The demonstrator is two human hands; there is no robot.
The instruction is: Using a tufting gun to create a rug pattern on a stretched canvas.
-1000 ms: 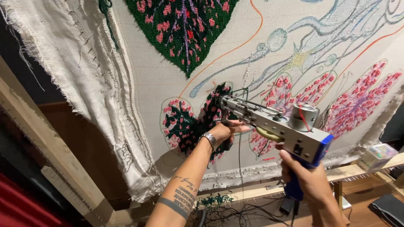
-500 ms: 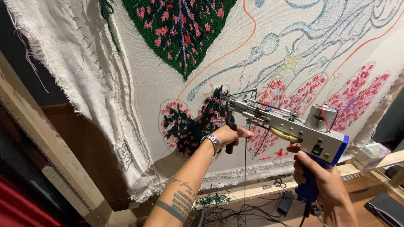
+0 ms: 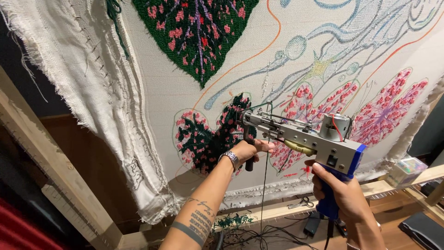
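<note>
A silver tufting gun [image 3: 305, 136] with a blue grip is pressed nose-first against a stretched white cloth [image 3: 240, 88]. My right hand [image 3: 340, 192] is closed around the blue rear grip. My left hand [image 3: 247, 150], with a metal watch on the wrist, grips the black front handle under the gun's nose. The needle end meets a half-filled leaf of dark green and pink pile [image 3: 212, 136]. A finished green and pink leaf [image 3: 196, 32] sits higher on the cloth. Dark yarn hangs down from the gun.
A wooden frame [image 3: 41, 171] holds the cloth, whose frayed edge folds over at the left. Scissors [image 3: 300, 203] lie on the lower frame rail. Cables and a black box lie on the floor below. A clear plastic box [image 3: 407, 169] stands at the right.
The gun and both hands have shifted a little to the right and slightly down along the dark green leaf. Both grips stay the same.
</note>
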